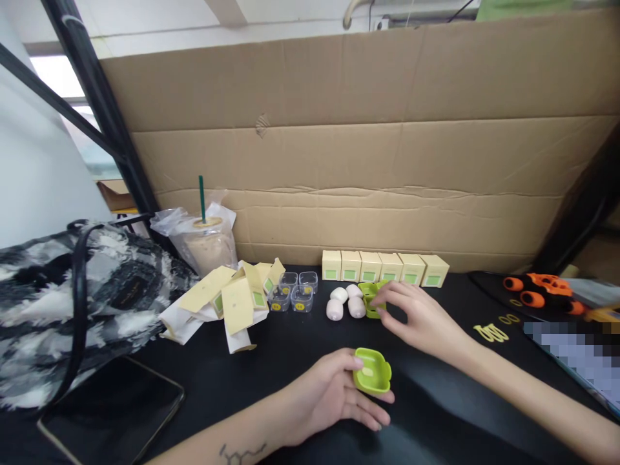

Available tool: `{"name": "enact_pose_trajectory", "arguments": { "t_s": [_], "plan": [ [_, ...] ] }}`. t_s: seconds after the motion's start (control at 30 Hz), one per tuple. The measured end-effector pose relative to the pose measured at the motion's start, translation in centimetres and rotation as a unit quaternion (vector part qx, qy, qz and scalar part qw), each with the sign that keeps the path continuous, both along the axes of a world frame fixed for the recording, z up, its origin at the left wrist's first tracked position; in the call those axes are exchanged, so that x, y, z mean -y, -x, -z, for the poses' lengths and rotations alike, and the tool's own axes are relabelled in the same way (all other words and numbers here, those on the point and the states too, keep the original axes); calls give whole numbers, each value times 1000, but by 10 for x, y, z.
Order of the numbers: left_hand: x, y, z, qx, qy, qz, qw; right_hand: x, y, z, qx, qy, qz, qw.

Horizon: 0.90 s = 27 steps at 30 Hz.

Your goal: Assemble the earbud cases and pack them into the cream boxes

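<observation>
Holding a small green cup (pixel 380 385) by its rim, thumb inside and fingers behind, the left hand (pixel 334 392) was palm-up above the tabletop (pixel 290 339), near edge. The right hand (pixel 414 313) reached past it w/ bent fingers at the other green cups (pixel 368 313), next to four white egg-shaped pcs (pixel 356 308); couldn't tell if it gripped one or only touched. Step in hand, prob.: sorting or picking out green cups, one per hand. Next move, I'd guess, called for a light fingertip pinch on one cup w/o nudging the white pcs right beside it. Hard to make out: exact no. of cups at the right hand, b/c fingers covered part of them; also the pale patch in the held cup's base. Clear cups (pixel 301 300) partly blended into the dark surface, labels too small to read. Opened cartons (pixel 237 310) overlapped, so no sure count. Phone (pixel 576 361) at far right was cut off, screen pixelated; both forearms ran out of frame.
</observation>
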State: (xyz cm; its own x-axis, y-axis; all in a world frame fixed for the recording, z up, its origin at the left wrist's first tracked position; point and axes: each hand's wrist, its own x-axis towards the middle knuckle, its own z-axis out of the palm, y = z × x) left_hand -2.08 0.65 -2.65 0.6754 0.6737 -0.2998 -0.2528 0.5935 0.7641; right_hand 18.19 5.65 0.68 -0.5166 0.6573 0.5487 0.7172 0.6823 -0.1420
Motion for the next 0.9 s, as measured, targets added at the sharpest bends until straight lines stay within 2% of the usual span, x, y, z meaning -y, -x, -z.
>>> {"name": "enact_pose_trajectory", "arguments": {
  "t_s": [0.13, 0.33, 0.47, 0.6, 0.73, 0.9],
  "plan": [
    [-3, 0, 4, -1, -5, 19, 1000, -24, 11, 6, 61, -34, 58, 996],
    [-1, -1, 5, -13, -54, 45, 997, -27, 34, 21, 108, -65, 108, 986],
    [-2, -2, 6, -16, -64, 50, 997, -25, 42, 23, 96, -70, 134, 984],
    [-1, -2, 3, -14, -61, 44, 997, -16, 42, 15, 48, -57, 148, 986],
    [0, -1, -2, -23, -51, 37, 998, -2, 27, 1, -26, 0, 115, 993],
    [2, -2, -6, -44, -9, 14, 999, 27, 3, -1, -101, 102, 5, 990]
  ]
}}
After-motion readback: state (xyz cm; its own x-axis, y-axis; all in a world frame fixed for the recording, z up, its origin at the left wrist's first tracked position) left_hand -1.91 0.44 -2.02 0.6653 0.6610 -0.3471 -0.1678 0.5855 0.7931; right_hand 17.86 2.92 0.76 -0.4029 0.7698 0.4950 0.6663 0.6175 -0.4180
